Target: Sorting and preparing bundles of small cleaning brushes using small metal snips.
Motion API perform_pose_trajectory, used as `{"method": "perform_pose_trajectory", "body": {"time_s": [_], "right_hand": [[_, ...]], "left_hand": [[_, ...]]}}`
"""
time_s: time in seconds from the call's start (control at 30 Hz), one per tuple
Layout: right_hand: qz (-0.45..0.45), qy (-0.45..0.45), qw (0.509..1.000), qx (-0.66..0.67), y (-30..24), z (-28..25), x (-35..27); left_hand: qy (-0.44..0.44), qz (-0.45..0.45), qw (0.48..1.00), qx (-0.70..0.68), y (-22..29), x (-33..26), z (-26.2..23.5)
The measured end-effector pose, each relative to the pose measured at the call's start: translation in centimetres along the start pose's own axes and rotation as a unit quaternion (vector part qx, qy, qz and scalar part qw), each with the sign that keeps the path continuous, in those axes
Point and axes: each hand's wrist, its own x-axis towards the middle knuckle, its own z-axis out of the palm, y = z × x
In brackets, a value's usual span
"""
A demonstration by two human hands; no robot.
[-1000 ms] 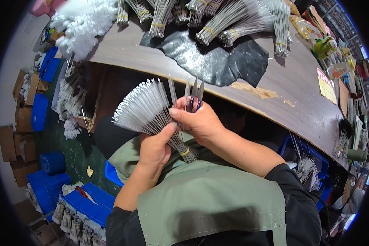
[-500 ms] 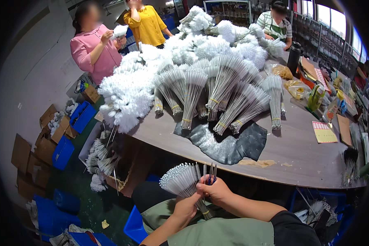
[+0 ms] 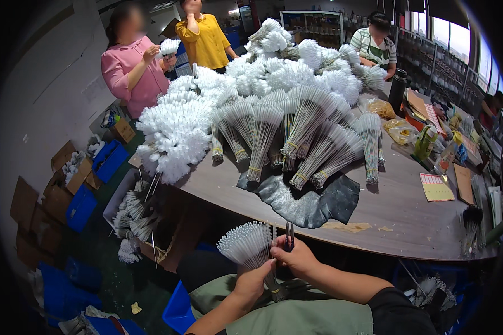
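Above my lap, my left hand (image 3: 251, 281) is closed around a fanned bundle of thin wire brushes (image 3: 243, 244). Their white bristle heads point up and away, and the wire stems run down through my fist to a yellow band low on the bundle. Beside it my right hand (image 3: 297, 258) is closed on a pair of scissors (image 3: 289, 235), blades upward, with dark blue handles partly hidden in the palm. The right thumb and fingers also touch a brush at the bundle's right edge; whether they pinch it I cannot tell.
Many banded brush bundles (image 3: 262, 131) and a white heap (image 3: 170, 134) cover the table (image 3: 229, 192), some resting on a black sheet (image 3: 313, 204). A dark bottle (image 3: 397, 88) and papers stand right. Blue bins (image 3: 81, 207) and cartons line the left floor. Several people are across the table.
My right hand and the scissors have shifted slightly left, and the brushes at the bundle's right edge sit closer to it. The head view has tilted a little.
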Motion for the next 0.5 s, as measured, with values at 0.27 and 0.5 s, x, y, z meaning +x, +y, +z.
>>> {"method": "perform_pose_trajectory", "body": {"time_s": [0.27,0.5], "right_hand": [[-0.174,-0.071,0.862,-0.470,-7.1,-4.9,0.6],[-0.200,-0.119,0.614,-0.755,-16.4,0.3,-0.8]], "left_hand": [[0.066,-0.008,0.997,0.044,0.3,0.0,-1.1],[0.073,-0.026,0.994,0.080,1.8,0.6,-0.8]]}}
